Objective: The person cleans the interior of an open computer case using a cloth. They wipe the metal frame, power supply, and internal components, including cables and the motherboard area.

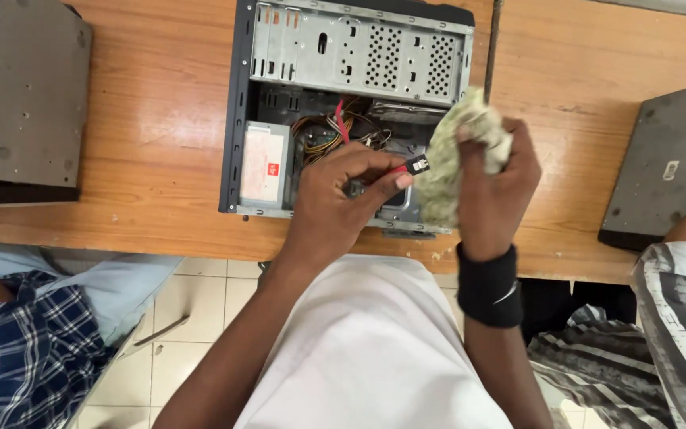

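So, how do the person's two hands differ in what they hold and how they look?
The left hand pinches a small black connector on a red cable with its fingertips; the right hand is closed in a fist around a crumpled pale cloth. The right wrist wears a black band; the left is bare. Both are above the open computer case.

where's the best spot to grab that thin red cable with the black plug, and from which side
Probably by the black plug at the end of the thin red cable, where the left hand already pinches it from the near, open side of the computer case. The plug is rigid and blocky, while the cable is limp. The right hand holds a crumpled pale cloth beside it.
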